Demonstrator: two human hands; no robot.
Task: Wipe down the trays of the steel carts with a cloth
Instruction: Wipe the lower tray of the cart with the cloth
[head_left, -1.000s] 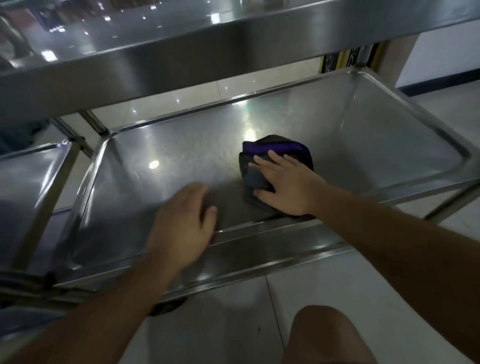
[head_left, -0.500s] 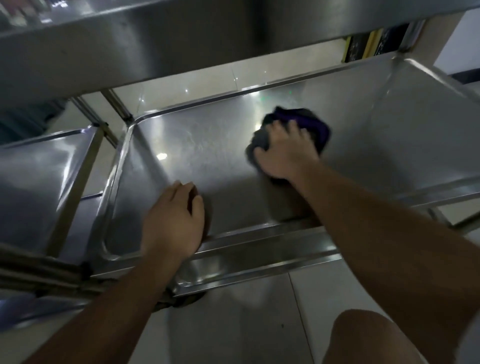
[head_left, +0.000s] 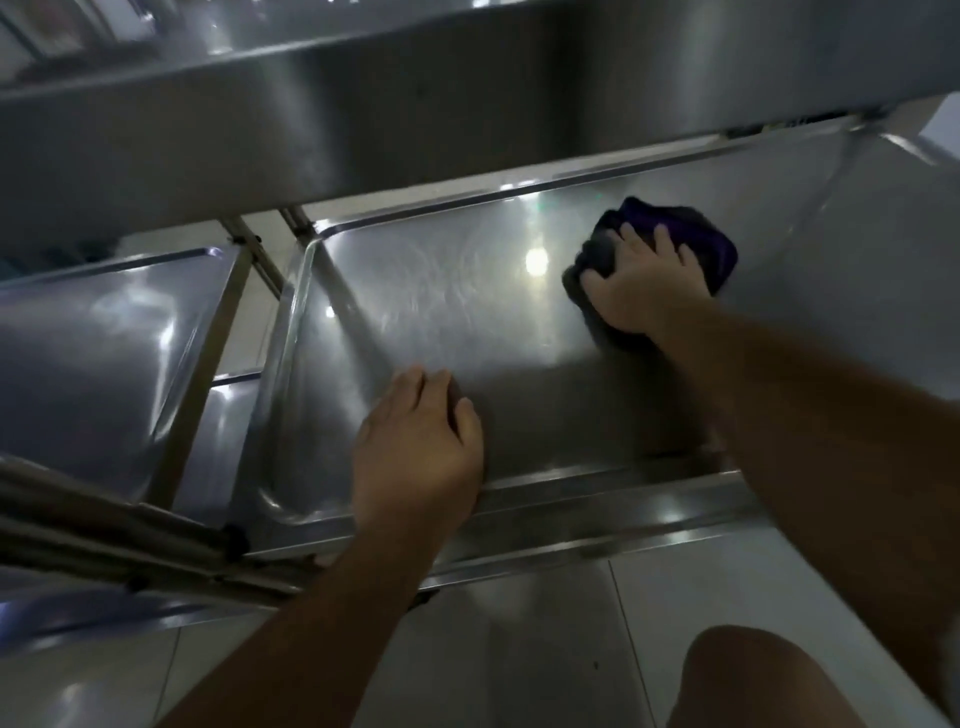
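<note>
cloth (head_left: 691, 228) pressed flat under right hand (head_left: 641, 288), fingers spread, far side of tray (head_left: 415, 312) | left hand (head_left: 418, 457) draped over near rim, fingers loosely curled, likely steadying cart

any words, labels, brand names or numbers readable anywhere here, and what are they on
None readable: the steel tray, the shelf above, the neighbouring tray and the cloth under the right hand show no print, only glare.

Trays: three, namely upper tray (head_left: 363, 119), lower tray (head_left: 441, 332), neighbouring tray (head_left: 93, 353); cloths: one cloth (head_left: 691, 228); hands: two, left hand (head_left: 415, 457), right hand (head_left: 644, 280).
</note>
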